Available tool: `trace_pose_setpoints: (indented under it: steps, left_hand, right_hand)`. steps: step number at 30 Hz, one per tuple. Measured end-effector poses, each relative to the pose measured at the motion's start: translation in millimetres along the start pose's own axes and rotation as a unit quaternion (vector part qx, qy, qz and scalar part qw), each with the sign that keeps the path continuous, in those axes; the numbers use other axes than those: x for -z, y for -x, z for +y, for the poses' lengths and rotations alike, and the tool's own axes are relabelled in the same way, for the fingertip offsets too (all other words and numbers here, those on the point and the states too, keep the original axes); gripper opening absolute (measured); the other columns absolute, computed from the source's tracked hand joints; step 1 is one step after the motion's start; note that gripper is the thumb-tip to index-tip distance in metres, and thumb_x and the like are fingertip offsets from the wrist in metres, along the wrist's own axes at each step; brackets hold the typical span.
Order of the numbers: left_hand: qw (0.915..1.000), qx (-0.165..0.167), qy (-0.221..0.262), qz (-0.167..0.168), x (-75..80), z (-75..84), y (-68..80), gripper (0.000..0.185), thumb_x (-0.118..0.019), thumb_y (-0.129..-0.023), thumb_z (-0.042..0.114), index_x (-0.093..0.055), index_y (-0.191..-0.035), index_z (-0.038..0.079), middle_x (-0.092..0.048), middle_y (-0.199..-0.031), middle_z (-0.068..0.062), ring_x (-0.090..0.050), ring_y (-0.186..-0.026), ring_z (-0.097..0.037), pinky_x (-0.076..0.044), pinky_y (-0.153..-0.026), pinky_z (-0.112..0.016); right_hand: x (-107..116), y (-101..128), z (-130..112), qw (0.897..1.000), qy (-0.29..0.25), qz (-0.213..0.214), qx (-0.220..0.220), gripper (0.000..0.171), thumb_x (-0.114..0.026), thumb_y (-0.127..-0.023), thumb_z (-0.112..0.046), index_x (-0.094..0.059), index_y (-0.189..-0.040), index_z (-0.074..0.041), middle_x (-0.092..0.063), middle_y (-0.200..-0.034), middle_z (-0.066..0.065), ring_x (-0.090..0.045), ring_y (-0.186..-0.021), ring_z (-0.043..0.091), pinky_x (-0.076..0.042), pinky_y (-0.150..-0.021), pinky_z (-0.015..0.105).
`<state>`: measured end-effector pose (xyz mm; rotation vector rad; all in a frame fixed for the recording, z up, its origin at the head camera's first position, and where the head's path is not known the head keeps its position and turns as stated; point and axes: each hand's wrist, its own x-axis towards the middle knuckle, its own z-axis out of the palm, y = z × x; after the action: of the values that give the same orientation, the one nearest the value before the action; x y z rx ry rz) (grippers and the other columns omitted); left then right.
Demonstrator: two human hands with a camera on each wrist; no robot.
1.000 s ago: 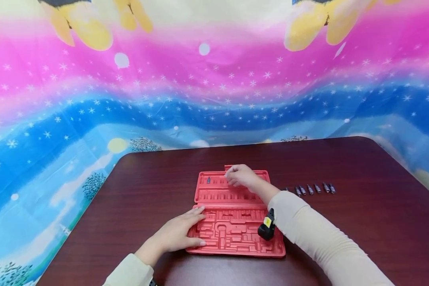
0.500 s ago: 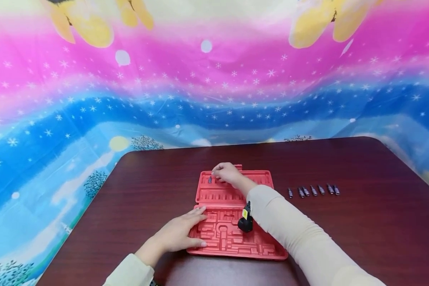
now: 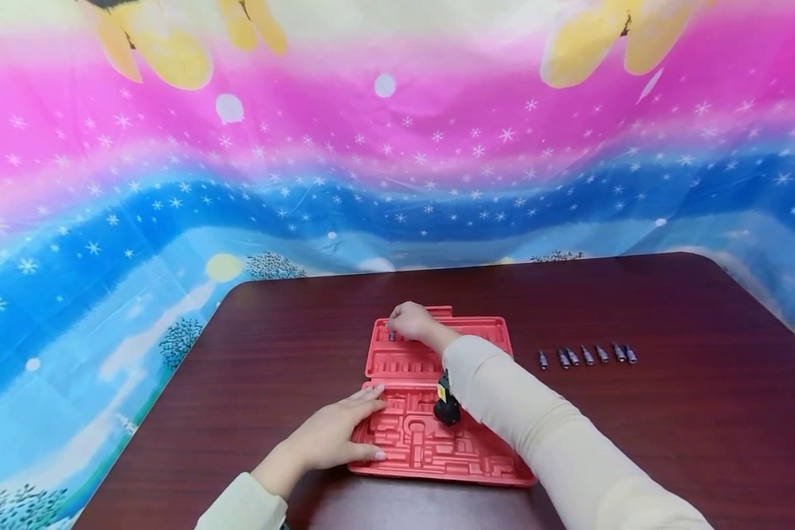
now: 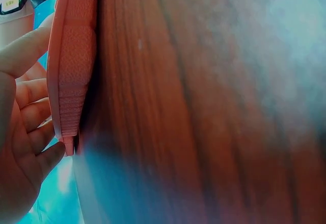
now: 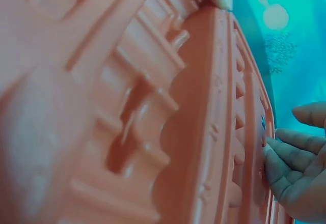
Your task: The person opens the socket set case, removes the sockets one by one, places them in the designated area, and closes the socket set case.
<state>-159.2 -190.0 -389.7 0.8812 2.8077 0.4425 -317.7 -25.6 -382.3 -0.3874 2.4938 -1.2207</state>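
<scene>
**Right hand at the far-left slots, left hand steadying the case**

The red tool case (image 3: 437, 401) lies open and flat near the middle of the dark wooden table (image 3: 669, 427). The left hand (image 3: 334, 438) rests on the near-left corner of the case with straight, spread fingers, pressing down; probably this keeps the light plastic tray from sliding. The right hand (image 3: 411, 322) reaches over the case to the far-left slots of its far half, where one small dark bit (image 3: 392, 336) already sits. Its fingertips (image 5: 275, 168) touch the slot row and seem drawn together, but I cannot tell if they pinch a bit. A row of loose bits (image 3: 586, 355) lies on the table to the right of the case, well apart from both hands, lined up so that each is easy to take.

Compared with one second ago, the right hand has moved to the left along the far row, from its middle toward the seated bit. The left hand has stayed in its place.
</scene>
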Motion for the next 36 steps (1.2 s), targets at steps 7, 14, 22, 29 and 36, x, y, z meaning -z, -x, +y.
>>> trace_pose_setpoints:
  steps: [7,14,22,29,36]
  left_hand:
    - [1.0000,0.004,0.004,-0.003,0.4,-0.9,-0.9,0.070,-0.057,-0.071,0.056,-0.046,-0.125,0.012,-0.029,-0.137,0.000,-0.024,-0.125,-0.016,-0.028,-0.096,-0.035]
    - [1.0000,0.004,0.000,-0.003,-1.1,-1.6,-1.1,0.069,-0.057,-0.072,0.056,-0.046,-0.125,0.014,-0.029,-0.137,0.001,-0.024,-0.125,-0.015,-0.029,-0.096,-0.035]
    - [0.9999,0.008,0.010,-0.008,0.2,-0.1,-0.4,0.069,-0.058,-0.072,0.054,-0.045,-0.126,0.013,-0.029,-0.137,0.001,-0.022,-0.126,-0.015,-0.027,-0.097,-0.035]
    - [0.9999,0.009,0.004,-0.007,-0.8,-0.9,-0.7,0.069,-0.057,-0.072,0.056,-0.045,-0.126,0.014,-0.028,-0.137,0.001,-0.022,-0.126,-0.015,-0.027,-0.097,-0.035]
    - [0.9999,0.009,0.002,-0.008,-1.0,-1.7,-1.2,0.070,-0.056,-0.072,0.057,-0.045,-0.126,0.014,-0.027,-0.138,0.001,-0.022,-0.126,-0.015,-0.027,-0.097,-0.035]
  right_hand:
    - [-3,0,-2,0.999,-0.047,0.025,-0.011,0.012,-0.053,-0.083,-0.009,-0.058,-0.090,-0.001,-0.053,-0.074,0.006,-0.044,-0.056,0.016,-0.038,-0.053,0.026]
    - [-4,-3,2,0.988,-0.145,0.039,-0.031,0.016,-0.050,-0.084,-0.003,-0.056,-0.097,0.003,-0.055,-0.094,0.011,-0.047,-0.066,0.016,-0.042,-0.060,0.026]
    - [-9,-8,6,0.985,-0.142,0.083,-0.056,0.016,-0.056,-0.077,-0.001,-0.064,-0.091,0.002,-0.060,-0.087,0.008,-0.050,-0.068,0.015,-0.043,-0.056,0.022]
    - [-7,-6,10,0.987,-0.133,0.070,-0.050,0.011,-0.061,-0.077,-0.003,-0.066,-0.085,0.001,-0.061,-0.082,0.007,-0.050,-0.070,0.016,-0.043,-0.057,0.023]
    - [-6,-4,15,0.984,-0.169,0.050,-0.014,0.008,-0.058,-0.080,-0.001,-0.064,-0.085,0.001,-0.060,-0.077,0.009,-0.054,-0.069,0.018,-0.044,-0.058,0.025]
